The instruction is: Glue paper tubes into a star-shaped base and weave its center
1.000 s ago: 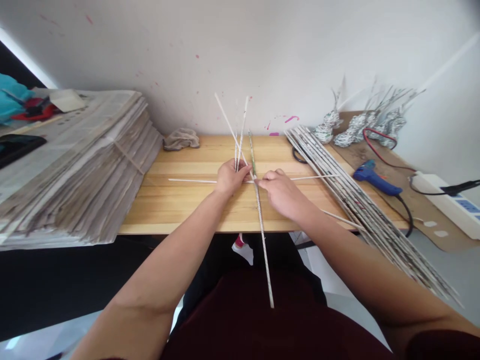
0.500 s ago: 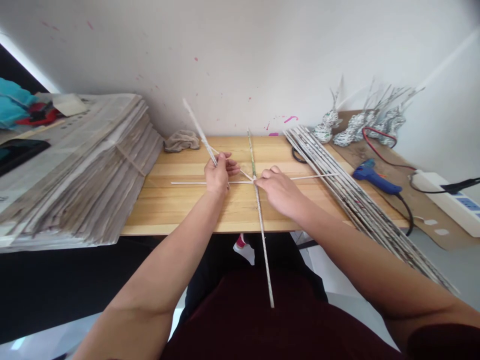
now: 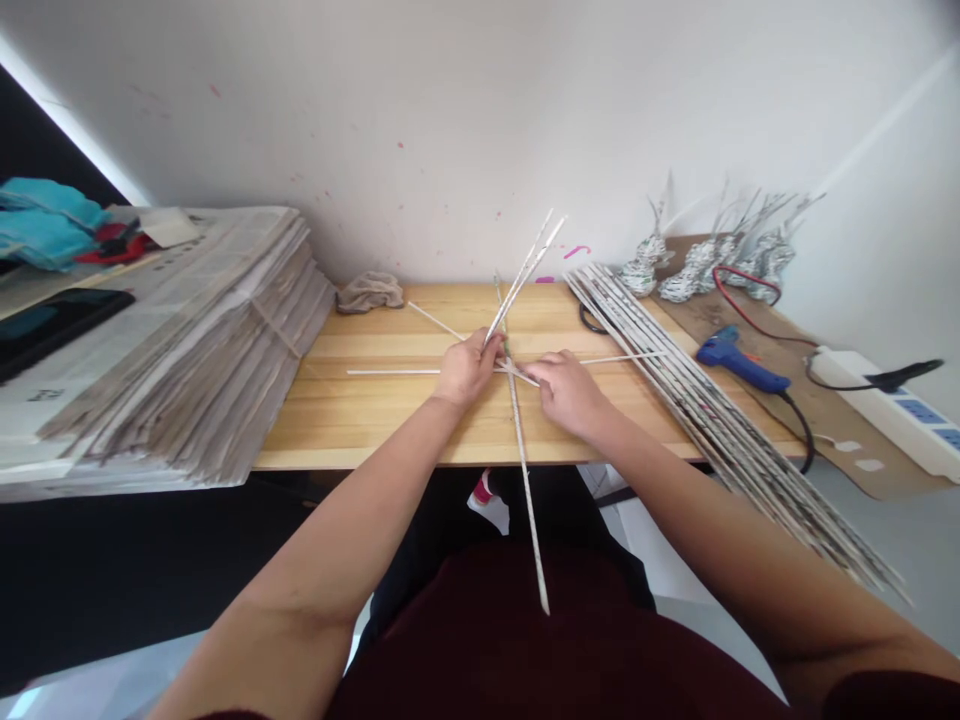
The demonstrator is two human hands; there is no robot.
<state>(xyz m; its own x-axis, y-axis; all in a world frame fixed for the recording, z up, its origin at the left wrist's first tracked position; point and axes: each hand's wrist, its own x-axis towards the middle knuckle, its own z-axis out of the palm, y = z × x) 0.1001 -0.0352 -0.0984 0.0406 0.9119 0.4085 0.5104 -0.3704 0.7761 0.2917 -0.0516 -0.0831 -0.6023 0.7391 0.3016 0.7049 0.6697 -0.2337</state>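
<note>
There you were over the wooden table, thin paper sticks crossing between your hands, one running back toward your lap! Your left hand pinched a tilted pair of sticks near its lower ends. Your right hand had its fingers curled together by the near end of the slanting stick; whether they gripped it, I couldn't tell. Those rolls looked feather-light, springy lengthwise, hardly slippery, but apt to crease under a hard squeeze. Best hold? Gently, right at the crossing.
</note>
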